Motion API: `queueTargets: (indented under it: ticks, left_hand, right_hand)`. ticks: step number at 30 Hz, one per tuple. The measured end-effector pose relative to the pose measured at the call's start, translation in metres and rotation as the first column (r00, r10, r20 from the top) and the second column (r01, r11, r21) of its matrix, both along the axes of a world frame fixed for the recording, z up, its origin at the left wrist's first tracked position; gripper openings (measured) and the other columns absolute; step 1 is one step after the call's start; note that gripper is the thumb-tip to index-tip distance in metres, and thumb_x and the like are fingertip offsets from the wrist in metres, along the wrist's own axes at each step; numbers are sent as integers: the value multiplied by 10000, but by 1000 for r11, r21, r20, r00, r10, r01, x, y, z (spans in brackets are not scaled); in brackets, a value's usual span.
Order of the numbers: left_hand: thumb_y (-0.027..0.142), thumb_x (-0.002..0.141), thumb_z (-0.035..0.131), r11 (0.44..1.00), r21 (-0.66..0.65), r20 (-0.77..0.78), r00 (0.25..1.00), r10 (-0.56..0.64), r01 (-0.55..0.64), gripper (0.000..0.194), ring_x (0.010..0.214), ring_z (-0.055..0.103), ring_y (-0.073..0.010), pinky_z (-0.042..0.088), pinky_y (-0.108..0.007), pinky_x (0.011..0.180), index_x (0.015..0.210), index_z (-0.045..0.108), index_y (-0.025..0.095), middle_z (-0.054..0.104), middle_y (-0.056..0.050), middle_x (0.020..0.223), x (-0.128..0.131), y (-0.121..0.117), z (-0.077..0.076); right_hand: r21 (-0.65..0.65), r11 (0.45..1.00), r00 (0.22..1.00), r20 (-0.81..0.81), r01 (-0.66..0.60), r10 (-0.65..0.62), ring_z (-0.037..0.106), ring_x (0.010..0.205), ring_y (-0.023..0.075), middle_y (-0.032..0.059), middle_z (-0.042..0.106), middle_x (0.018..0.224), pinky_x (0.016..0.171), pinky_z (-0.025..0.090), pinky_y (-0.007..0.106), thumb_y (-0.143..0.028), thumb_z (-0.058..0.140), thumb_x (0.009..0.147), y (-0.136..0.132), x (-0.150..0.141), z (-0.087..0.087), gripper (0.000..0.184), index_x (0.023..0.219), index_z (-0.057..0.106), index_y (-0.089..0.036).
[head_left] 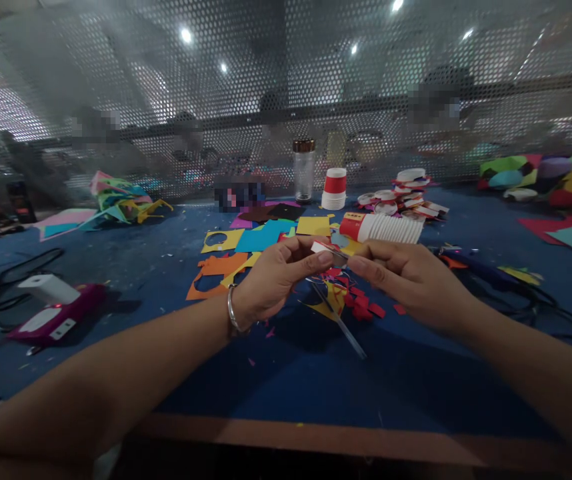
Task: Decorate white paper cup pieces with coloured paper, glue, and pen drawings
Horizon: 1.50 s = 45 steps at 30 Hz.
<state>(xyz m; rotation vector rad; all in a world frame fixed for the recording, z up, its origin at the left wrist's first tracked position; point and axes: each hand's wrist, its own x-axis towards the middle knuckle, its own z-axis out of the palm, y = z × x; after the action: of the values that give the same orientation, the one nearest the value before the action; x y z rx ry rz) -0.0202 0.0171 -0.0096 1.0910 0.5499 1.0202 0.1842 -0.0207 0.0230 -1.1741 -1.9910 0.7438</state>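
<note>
Currently, the left hand (pixel 272 279) and right hand (pixel 411 283) share a fingertip grip, pinching one small white piece (pixel 322 248) above the blue counter (pixel 276 393). Beyond are one sideways cup stack (pixel 383 228), one upright cup stack (pixel 335 189), one bottle (pixel 304 175); perforated screening (pixel 251 60) rises behind.

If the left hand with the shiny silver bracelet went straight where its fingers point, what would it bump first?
Probably the bare right hand: its fingertips sit just beyond the small, flat white piece pinched in the left hand. Depth is hard to judge here, though.
</note>
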Motion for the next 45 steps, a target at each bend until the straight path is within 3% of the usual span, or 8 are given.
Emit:
queueTargets:
  ticks: [6, 11, 15, 21, 27, 33, 38, 45]
  left_hand:
    - [248, 717, 944, 999, -30, 1, 1000, -12, 12, 368, 953, 710, -117, 512, -235, 935, 1023, 761, 156, 767, -30, 1010, 0, 2, -3]
    - [223, 727, 930, 1000, -15, 12, 1000, -23, 23, 300, 923, 711, -115, 514, -240, 915, 960, 754, 151, 764, -26, 967, 1, 1, -2]
    - [192, 735, 908, 1000, 6, 18, 1000, 21, -21, 346, 925, 716, -116, 516, -252, 927, 1019, 714, 153, 764, -25, 986, 1, 1, -1]
    - [174, 710, 905, 975, 139, -40, 983, 180, -173, 514, 921, 693, -126, 534, -287, 931, 1145, 631, 152, 741, -26, 1011, 1, 3, -4]
    - [204, 700, 900, 957, 243, -100, 978, 184, -155, 515, 1003, 678, -162, 532, -321, 959, 1142, 639, 169, 715, -50, 1099, 0, 3, -6]
    - [139, 621, 887, 978, 151, -25, 989, 149, -143, 583, 992, 649, -144, 529, -286, 924, 1135, 616, 175, 687, -28, 1089, -1, 0, 0]
    - [105, 658, 832, 997, 28, 23, 997, 70, -71, 504, 938, 651, -162, 574, -326, 834, 1110, 621, 173, 667, -32, 1073, -1, -1, 6]
    - [51, 640, 825, 997, -1, 43, 996, 77, -78, 539, 924, 654, -143, 540, -308, 900, 1117, 630, 209, 679, 1, 1005, -1, 1, 4]
  right_hand:
    - [17, 1000, 1000, -9, -3, 4, 360, 441, 79, -59, 414, 547, 438, 270, 254, -658, 559, 946, 0, 1, -1, 510, 675, 525, -227]
    - [60, 998, 1000, -15, -6, 7, 332, 459, 79, -57, 379, 546, 423, 253, 254, -722, 546, 932, 1, 0, -2, 587, 623, 466, -229]
    - [54, 998, 997, -75, 18, -14, 302, 460, 78, -59, 362, 546, 421, 224, 260, -746, 563, 912, 2, -1, -3, 600, 623, 460, -230]
    - [-45, 989, 971, -191, 138, -144, 244, 483, 75, -72, 313, 571, 428, 164, 261, -748, 634, 857, 11, 6, -11, 571, 673, 488, -228]
    - [-76, 984, 965, -197, 160, -172, 281, 525, 87, -58, 358, 602, 469, 195, 269, -784, 632, 834, 17, 8, -14, 593, 689, 527, -219]
    - [-109, 977, 966, -161, 185, -201, 300, 516, 91, -59, 395, 576, 488, 228, 276, -781, 644, 814, 21, 9, -14, 577, 709, 573, -218]
    - [-89, 974, 972, -92, 209, -217, 356, 536, 106, -41, 434, 586, 508, 255, 284, -797, 645, 794, 24, 11, -15, 593, 730, 605, -208]
    - [-146, 974, 968, -159, 174, -197, 305, 523, 92, -60, 404, 591, 486, 228, 279, -755, 672, 813, 22, 9, -15, 554, 756, 597, -210]
